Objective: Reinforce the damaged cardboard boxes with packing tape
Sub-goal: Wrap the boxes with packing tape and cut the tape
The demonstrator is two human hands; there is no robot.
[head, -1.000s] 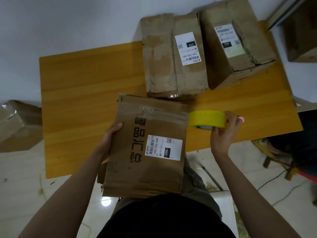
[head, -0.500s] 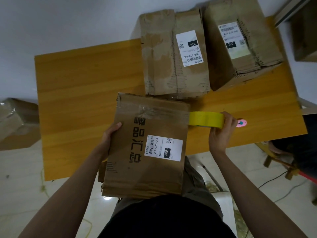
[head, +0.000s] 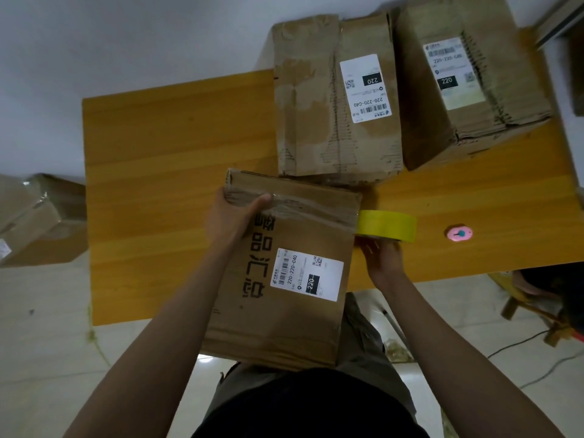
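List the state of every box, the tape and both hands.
Near box: flat, clear tape across its far end.
Middle box: lying flat, crumpled.
Right box: lying on the table, worn.
Tape roll: on edge beside the near box.
Left hand: grips the near box's far corner.
Right hand: holds the tape roll.

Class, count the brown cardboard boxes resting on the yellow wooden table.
3: one at the near edge, one behind it, one far right. Another box sits off the table, left.

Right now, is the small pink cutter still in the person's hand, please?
No, the pink cutter lies alone on the table, apart from the right hand holding the yellow tape roll.
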